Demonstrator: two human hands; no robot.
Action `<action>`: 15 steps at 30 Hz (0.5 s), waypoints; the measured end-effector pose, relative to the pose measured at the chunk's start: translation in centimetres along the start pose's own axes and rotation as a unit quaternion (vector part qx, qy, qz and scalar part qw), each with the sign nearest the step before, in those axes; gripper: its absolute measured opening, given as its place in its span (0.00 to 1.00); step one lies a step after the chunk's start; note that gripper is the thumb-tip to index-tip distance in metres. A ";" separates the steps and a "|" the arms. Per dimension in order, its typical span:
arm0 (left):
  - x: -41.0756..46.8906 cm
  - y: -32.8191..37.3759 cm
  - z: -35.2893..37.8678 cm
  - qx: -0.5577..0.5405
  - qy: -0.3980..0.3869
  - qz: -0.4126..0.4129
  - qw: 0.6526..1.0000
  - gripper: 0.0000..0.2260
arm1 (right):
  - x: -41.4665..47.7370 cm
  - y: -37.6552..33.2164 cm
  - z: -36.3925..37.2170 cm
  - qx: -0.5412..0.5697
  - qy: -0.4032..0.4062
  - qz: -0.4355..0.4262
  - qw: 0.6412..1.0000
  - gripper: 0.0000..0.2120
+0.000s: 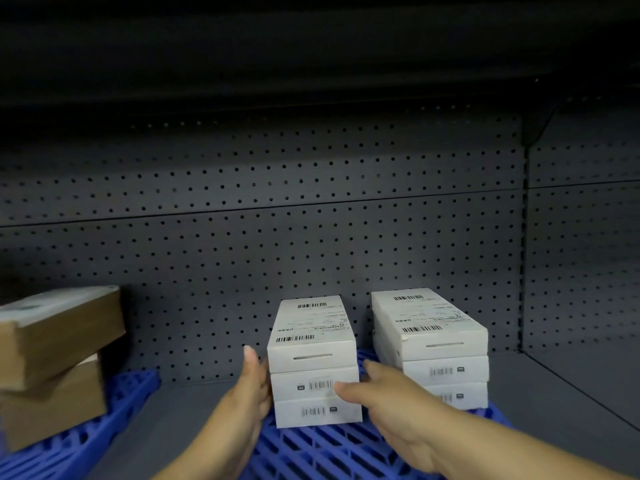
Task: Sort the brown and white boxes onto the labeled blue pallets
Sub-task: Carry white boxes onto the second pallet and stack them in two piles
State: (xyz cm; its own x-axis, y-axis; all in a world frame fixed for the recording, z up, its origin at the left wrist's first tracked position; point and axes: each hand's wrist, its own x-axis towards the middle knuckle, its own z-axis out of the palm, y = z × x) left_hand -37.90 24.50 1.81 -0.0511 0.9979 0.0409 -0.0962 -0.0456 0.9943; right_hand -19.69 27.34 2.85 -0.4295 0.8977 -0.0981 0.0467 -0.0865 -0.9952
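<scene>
1. Presently the left hand [251, 386] lies flat, fingers extended, against the near white stack [313, 365], lower centre, on the blue pallet [311, 452].
2. Right hand [391, 400] spread, fingertip on the stack's front.
3. Stack directly ahead, long axis running away; both hands equally near.

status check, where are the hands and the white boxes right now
Left hand and right hand flank the left white stack, fingers open against it. Second white stack beside it, same blue pallet. Brown boxes on left pallet. Nothing blocking.

Dim scene; top of frame nearly black. Brown boxes [52, 358] at left motion-blurred. Wide-angle bowing at edges. Soft focus overall.
</scene>
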 end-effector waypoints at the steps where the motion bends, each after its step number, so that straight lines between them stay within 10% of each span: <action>1: 0.3 0.2 0.0 -0.010 -0.009 -0.009 1.000 0.38 | 0.2 0.1 0.1 -0.004 0.004 0.005 1.000 0.06; 15: 1.2 0.5 0.4 -0.006 -0.020 -0.017 1.000 0.35 | 1.5 0.5 0.4 -0.016 0.015 0.001 1.000 0.30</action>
State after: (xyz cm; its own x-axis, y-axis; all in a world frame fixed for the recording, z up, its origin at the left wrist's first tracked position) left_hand -37.61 25.73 2.35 -0.0073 0.9999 0.0115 -0.1089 -0.0122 0.9940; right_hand -20.71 28.48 2.25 -0.4014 0.9104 -0.0999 0.0773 -0.0750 -0.9942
